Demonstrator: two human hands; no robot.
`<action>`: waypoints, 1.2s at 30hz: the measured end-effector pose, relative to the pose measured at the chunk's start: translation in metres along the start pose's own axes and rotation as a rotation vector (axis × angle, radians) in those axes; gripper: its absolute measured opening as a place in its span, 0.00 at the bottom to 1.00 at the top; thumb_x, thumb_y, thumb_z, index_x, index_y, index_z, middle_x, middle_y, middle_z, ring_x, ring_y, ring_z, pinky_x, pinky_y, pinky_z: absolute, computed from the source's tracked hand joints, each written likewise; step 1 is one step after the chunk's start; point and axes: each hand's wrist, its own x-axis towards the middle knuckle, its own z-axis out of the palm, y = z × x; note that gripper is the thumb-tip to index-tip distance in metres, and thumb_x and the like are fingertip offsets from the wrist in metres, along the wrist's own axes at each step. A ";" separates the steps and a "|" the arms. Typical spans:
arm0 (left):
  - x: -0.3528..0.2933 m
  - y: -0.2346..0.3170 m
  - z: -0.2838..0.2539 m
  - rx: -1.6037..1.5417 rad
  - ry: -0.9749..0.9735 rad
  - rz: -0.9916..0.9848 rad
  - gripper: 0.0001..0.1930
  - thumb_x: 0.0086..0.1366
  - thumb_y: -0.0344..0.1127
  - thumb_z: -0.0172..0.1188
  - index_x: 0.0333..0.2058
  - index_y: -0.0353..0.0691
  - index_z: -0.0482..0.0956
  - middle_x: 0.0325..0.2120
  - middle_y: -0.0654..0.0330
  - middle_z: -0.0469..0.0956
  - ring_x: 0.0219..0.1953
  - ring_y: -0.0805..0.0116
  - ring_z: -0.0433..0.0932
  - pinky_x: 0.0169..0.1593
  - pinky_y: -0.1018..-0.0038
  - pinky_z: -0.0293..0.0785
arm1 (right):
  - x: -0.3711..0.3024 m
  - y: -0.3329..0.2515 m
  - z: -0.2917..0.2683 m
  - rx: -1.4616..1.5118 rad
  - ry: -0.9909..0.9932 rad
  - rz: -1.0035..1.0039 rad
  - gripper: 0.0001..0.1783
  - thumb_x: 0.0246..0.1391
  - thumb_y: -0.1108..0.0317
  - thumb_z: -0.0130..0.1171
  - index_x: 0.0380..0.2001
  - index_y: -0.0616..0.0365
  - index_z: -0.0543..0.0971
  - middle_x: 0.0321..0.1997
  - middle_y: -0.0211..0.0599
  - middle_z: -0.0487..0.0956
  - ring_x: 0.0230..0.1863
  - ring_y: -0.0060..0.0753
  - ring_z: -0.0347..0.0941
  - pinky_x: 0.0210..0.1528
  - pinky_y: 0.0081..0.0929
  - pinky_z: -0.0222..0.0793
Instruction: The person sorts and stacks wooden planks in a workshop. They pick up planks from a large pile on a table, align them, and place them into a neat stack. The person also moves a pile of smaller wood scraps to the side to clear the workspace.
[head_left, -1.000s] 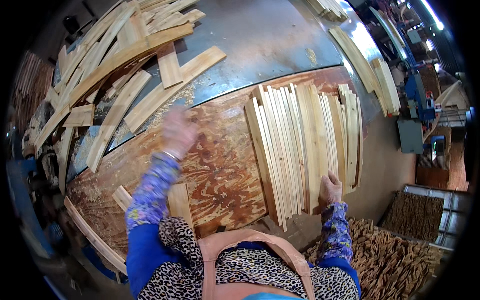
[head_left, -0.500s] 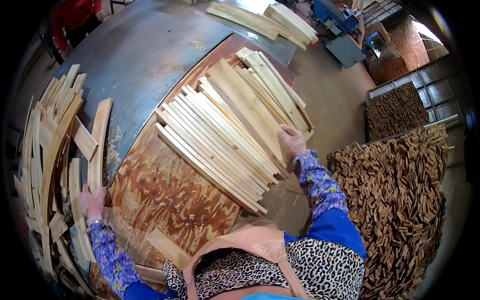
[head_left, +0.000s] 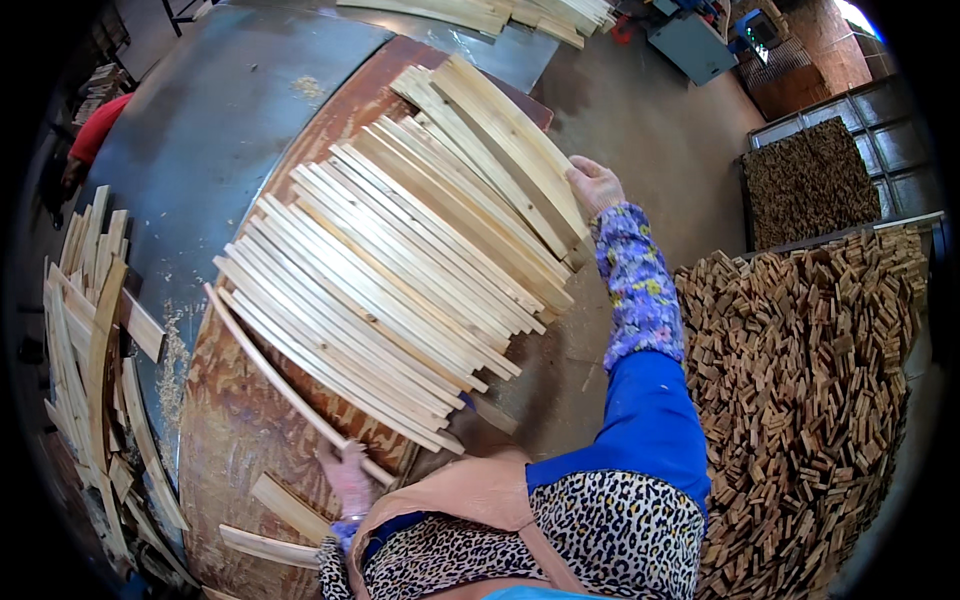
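Observation:
My left hand (head_left: 347, 478), a little smeared by motion, is closed on the near end of a narrow wooden strip (head_left: 275, 375). This strip slants along the left side of a row of pale wooden strips (head_left: 350, 290) laid side by side. At the row's right end, my right hand (head_left: 597, 185) grips the right edge of a wide wooden board (head_left: 510, 130), fingers bent round it. The board leans over the last strips there, which it partly hides. Floral sleeve covers show on my right forearm and at my left wrist.
The row rests on a worn brown plywood top (head_left: 225, 420) beside a grey metal table (head_left: 230, 90). Short offcuts (head_left: 290, 508) lie near me; a board heap (head_left: 85, 350) stands left. On the right is a big pile of small wood blocks (head_left: 800, 400). A person's red sleeve (head_left: 100, 130) shows far left.
My left hand has come from the board at the far left to the row's near left, bringing a strip. My right hand has shifted the wide board to the row's right end. The view has turned.

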 end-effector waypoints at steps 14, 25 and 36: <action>-0.018 -0.018 0.092 0.224 0.043 0.140 0.35 0.70 0.38 0.63 0.69 0.26 0.63 0.63 0.41 0.74 0.63 0.52 0.74 0.70 0.61 0.67 | 0.023 -0.025 0.005 -0.447 -0.351 -0.051 0.43 0.45 0.60 0.69 0.68 0.48 0.71 0.64 0.51 0.80 0.67 0.50 0.76 0.70 0.42 0.70; -0.025 -0.002 0.110 0.447 0.182 0.219 0.34 0.69 0.43 0.60 0.67 0.26 0.66 0.55 0.39 0.80 0.57 0.45 0.80 0.63 0.56 0.74 | 0.001 -0.007 0.046 -0.824 -0.129 -0.186 0.51 0.47 0.48 0.71 0.73 0.49 0.64 0.70 0.54 0.72 0.68 0.56 0.72 0.69 0.48 0.68; -0.019 0.004 0.112 0.447 0.167 0.232 0.31 0.72 0.38 0.59 0.68 0.26 0.65 0.57 0.39 0.78 0.58 0.46 0.78 0.66 0.58 0.70 | -0.049 -0.027 0.101 -0.334 -0.354 -0.408 0.36 0.58 0.43 0.65 0.65 0.49 0.77 0.53 0.51 0.85 0.56 0.52 0.81 0.58 0.46 0.76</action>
